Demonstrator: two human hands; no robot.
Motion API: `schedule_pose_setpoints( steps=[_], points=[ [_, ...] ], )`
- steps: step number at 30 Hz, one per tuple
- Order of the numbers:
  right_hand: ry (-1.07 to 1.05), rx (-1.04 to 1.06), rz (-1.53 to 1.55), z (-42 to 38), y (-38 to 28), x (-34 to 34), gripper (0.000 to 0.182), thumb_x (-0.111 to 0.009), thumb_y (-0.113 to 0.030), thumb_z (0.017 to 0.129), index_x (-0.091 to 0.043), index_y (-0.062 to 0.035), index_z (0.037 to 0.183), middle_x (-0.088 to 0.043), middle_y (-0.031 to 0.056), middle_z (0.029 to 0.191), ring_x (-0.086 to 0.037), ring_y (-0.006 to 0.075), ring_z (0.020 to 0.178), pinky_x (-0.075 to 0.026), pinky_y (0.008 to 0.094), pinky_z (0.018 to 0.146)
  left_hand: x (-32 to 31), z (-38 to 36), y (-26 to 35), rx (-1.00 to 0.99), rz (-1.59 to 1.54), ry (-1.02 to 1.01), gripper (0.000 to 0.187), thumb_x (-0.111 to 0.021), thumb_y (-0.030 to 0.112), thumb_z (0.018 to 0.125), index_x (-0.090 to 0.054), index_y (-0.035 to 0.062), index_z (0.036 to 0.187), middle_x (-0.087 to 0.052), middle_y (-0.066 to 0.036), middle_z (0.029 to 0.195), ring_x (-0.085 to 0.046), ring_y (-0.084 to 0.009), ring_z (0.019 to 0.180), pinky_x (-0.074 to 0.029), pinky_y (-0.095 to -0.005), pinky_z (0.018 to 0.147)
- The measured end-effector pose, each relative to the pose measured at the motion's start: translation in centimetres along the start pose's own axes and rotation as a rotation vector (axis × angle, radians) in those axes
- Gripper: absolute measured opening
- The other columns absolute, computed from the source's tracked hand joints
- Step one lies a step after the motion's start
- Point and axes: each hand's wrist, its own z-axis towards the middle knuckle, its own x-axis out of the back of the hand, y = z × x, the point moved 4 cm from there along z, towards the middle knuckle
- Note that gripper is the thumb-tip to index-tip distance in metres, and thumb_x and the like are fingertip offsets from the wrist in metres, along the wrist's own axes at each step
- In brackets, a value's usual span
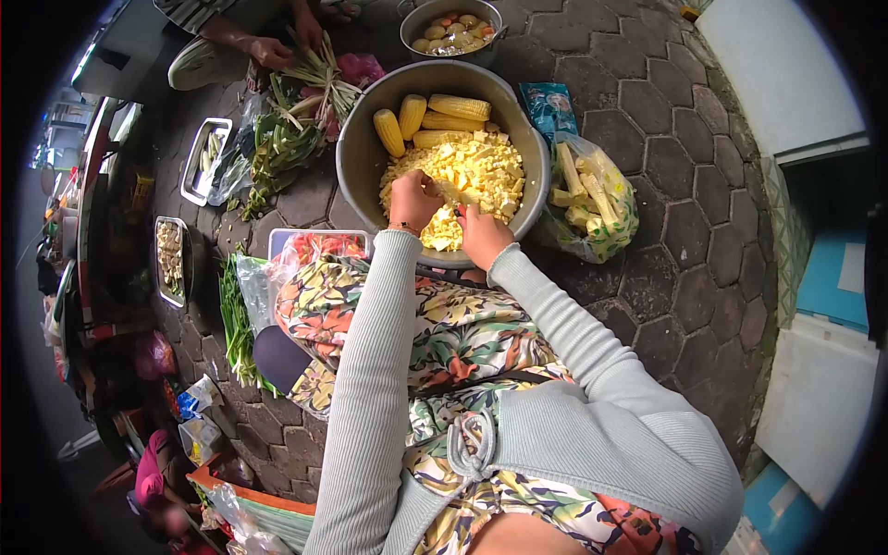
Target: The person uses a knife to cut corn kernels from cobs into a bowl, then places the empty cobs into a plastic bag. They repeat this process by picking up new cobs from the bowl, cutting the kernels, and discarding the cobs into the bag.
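Over the front part of a large grey basin (350, 176), both hands are close together above a heap of cut yellow corn (486, 166). My left hand (415, 200) is closed with its fingers curled in; what they hold, if anything, is hidden. A bit of red shows at the fingertips of my right hand (485, 238), which is closed round something too covered to name. Pale yellow pieces lie just below and between the hands. Several whole peeled corn cobs (412, 116) rest at the basin's far side.
Right of the basin stands a plastic bag of stripped cobs (592, 199), near a blue packet (548, 109). Behind is a metal pot (412, 37). Another person's hands (271, 53) hold long green stalks (319, 83). Trays (225, 129) and green onions (238, 319) lie left.
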Motion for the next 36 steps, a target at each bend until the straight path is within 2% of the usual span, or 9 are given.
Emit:
schedule_pose_setpoints(
  steps=[6, 8, 18, 21, 25, 29, 32, 34, 36],
  points=[
    [-0.024, -0.042, -0.067, 0.2, -0.1, 0.1, 0.026, -0.039, -0.026, 0.086, -0.042, 0.0001, 0.090, -0.059, 0.0201, 0.070, -0.058, 0.0357, 0.069, -0.045, 0.0449, 0.061, -0.7, 0.1, -0.6, 0.002, 0.017, 0.068, 0.021, -0.067, 0.010, 0.050, -0.056, -0.0025, 0.064, -0.056, -0.017, 0.062, -0.056, -0.0299, 0.060, -0.045, -0.0341, 0.058],
    [-0.052, -0.061, -0.074, 0.2, -0.1, 0.1, 0.025, -0.038, -0.025, 0.087, -0.042, -0.0002, 0.089, -0.059, 0.0193, 0.071, -0.059, 0.0345, 0.071, -0.046, 0.0441, 0.062, -1.1, 0.2, -1.1, 0.003, 0.042, 0.066, 0.027, -0.072, 0.015, 0.048, -0.058, -0.0006, 0.065, -0.056, -0.009, 0.058, -0.055, -0.0175, 0.052, -0.044, -0.0279, 0.053],
    [-0.124, -0.038, -0.066, 2.2, 0.0, -0.5, 0.026, -0.040, -0.024, 0.086, -0.044, 0.0014, 0.090, -0.060, 0.0192, 0.075, -0.059, 0.0335, 0.075, -0.047, 0.0427, 0.065, -1.1, 0.5, -1.4, -0.028, 0.073, 0.029, 0.027, -0.071, 0.015, 0.049, -0.056, -0.0013, 0.064, -0.055, -0.011, 0.056, -0.054, -0.0187, 0.051, -0.044, -0.0283, 0.051],
    [-0.155, -0.031, -0.073, 2.9, 0.2, -1.0, 0.026, -0.041, -0.022, 0.086, -0.046, 0.0030, 0.091, -0.060, 0.0194, 0.079, -0.059, 0.0330, 0.078, -0.047, 0.0420, 0.067, -1.4, 0.7, -1.8, -0.032, -0.011, 0.100, 0.027, -0.070, 0.016, 0.048, -0.057, -0.0011, 0.064, -0.054, -0.011, 0.056, -0.054, -0.0195, 0.051, -0.044, -0.0284, 0.051],
    [-0.137, -0.129, 0.012, 1.7, 0.7, -1.1, 0.026, -0.042, -0.022, 0.084, -0.049, 0.0014, 0.093, -0.059, 0.0219, 0.080, -0.058, 0.0360, 0.077, -0.046, 0.0431, 0.067, -1.3, 0.7, -1.5, 0.015, 0.021, 0.102, 0.026, -0.069, 0.015, 0.048, -0.059, -0.0012, 0.066, -0.055, -0.012, 0.056, -0.054, -0.0197, 0.051, -0.044, -0.0293, 0.051],
    [-0.163, -0.063, -0.031, 3.7, 0.9, -2.2, 0.024, -0.044, -0.018, 0.082, -0.052, 0.0008, 0.094, -0.058, 0.0230, 0.084, -0.057, 0.0361, 0.079, -0.046, 0.0433, 0.071, -2.0, 0.7, -1.6, -0.045, 0.055, 0.061, 0.026, -0.069, 0.015, 0.049, -0.059, -0.0018, 0.066, -0.055, -0.012, 0.057, -0.054, -0.0197, 0.051, -0.043, -0.0293, 0.051],
    [-0.200, -0.091, -0.053, 4.6, 0.4, -1.8, 0.026, -0.043, -0.011, 0.078, -0.053, 0.0055, 0.096, -0.057, 0.0242, 0.092, -0.058, 0.0323, 0.087, -0.047, 0.0389, 0.075, -1.5, 0.9, -1.3, -0.061, 0.066, 0.086, 0.026, -0.069, 0.014, 0.049, -0.059, -0.0019, 0.067, -0.054, -0.012, 0.056, -0.053, -0.0180, 0.050, -0.043, -0.0286, 0.050],
    [-0.196, -0.086, -0.028, 3.8, 1.8, -3.1, 0.026, -0.044, -0.014, 0.079, -0.052, 0.0034, 0.096, -0.057, 0.0244, 0.089, -0.057, 0.0344, 0.085, -0.046, 0.0404, 0.074, -1.3, 0.6, -1.6, 0.057, -0.030, 0.059, 0.025, -0.069, 0.014, 0.050, -0.059, -0.0022, 0.067, -0.054, -0.012, 0.054, -0.053, -0.0162, 0.049, -0.043, -0.0278, 0.050],
    [-0.165, -0.117, -0.004, 3.6, 2.5, -3.6, 0.024, -0.045, -0.017, 0.079, -0.055, 0.0004, 0.094, -0.058, 0.0234, 0.087, -0.057, 0.0361, 0.084, -0.046, 0.0416, 0.074, -1.5, 0.9, -1.5, 0.037, -0.020, 0.051, 0.025, -0.069, 0.014, 0.050, -0.059, -0.0023, 0.067, -0.054, -0.012, 0.054, -0.052, -0.0153, 0.049, -0.043, -0.0273, 0.049]
  ],
)
